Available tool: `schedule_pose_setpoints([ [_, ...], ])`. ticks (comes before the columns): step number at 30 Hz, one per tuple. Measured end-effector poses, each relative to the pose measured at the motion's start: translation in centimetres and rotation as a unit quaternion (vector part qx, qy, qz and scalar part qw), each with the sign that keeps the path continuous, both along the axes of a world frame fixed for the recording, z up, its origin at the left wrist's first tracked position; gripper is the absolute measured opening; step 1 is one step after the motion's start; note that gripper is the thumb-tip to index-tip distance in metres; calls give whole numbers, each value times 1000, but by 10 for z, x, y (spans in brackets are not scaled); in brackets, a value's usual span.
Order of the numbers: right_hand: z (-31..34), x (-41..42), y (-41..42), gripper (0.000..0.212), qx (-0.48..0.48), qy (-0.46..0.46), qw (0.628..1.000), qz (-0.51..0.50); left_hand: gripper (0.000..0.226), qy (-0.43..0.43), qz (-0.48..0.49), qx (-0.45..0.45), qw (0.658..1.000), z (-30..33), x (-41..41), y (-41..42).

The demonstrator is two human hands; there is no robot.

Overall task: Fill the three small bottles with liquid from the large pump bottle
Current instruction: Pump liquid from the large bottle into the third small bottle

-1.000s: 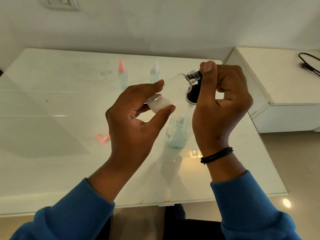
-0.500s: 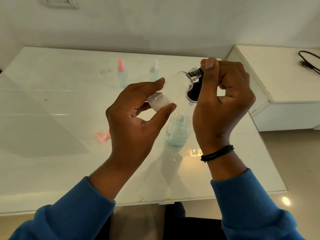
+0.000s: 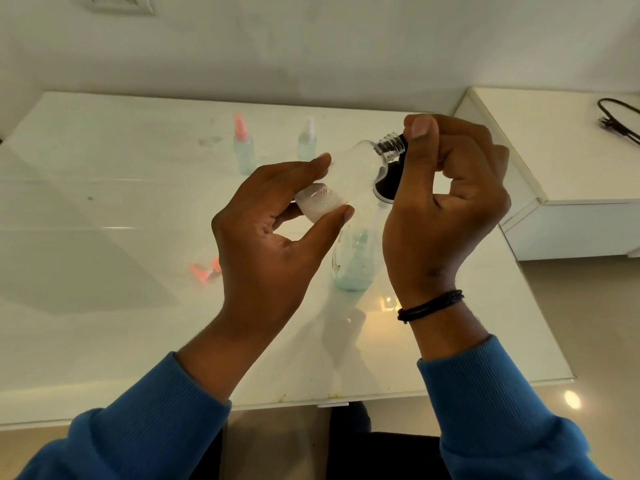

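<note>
1. At the far left of the glass table (image 3: 104, 341) lies a loose pink cap (image 3: 204, 270), on its side and well apart from everything else. We judge it belongs to the bottle now in hand, set aside so the neck stays clear for filling.

2. Further back stand two small bottles, upright and capped: the pink-capped bottle (image 3: 243, 147) and, to its right, the white-capped bottle (image 3: 307, 142). Both show pale bluish liquid, so we take them as already filled and parked out of the way.

3. Our left hand (image 3: 273, 244) pinches the base of the third small bottle (image 3: 341, 178) between thumb and fingertips, fingers curled round it. The bottle is held in the air, tilted, its open threaded neck pointing up and to the right so that it meets the pump's black spout. A little foamy white liquid sits at the low end; we judge the fill has barely begun.

4. Under both hands stands the large pump bottle (image 3: 353, 268), upright on the table, with bluish liquid low in its body. It stays on the table, we think, so that pressing has something firm beneath.

5. Our right hand (image 3: 446, 209) is curled over the black pump head (image 3: 388, 181), thumb lying by the small bottle's neck, apparently steadying the two together. Whether it is pressing we cannot tell.

6. A black cable (image 3: 620, 121) lies on the white unit (image 3: 571, 161) at far right.
</note>
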State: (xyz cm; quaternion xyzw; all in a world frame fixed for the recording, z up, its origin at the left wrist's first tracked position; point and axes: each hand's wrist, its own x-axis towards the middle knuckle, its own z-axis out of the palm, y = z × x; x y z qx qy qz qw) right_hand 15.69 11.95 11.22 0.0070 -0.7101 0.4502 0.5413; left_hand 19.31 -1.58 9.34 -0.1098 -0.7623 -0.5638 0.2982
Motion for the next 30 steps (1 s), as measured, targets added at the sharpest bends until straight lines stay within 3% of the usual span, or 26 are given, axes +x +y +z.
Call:
schedule_pose_setpoints([
  [30, -2, -3, 0, 22, -1, 0, 999, 33, 44, 2, 9, -6, 1000, -1, -1, -3],
])
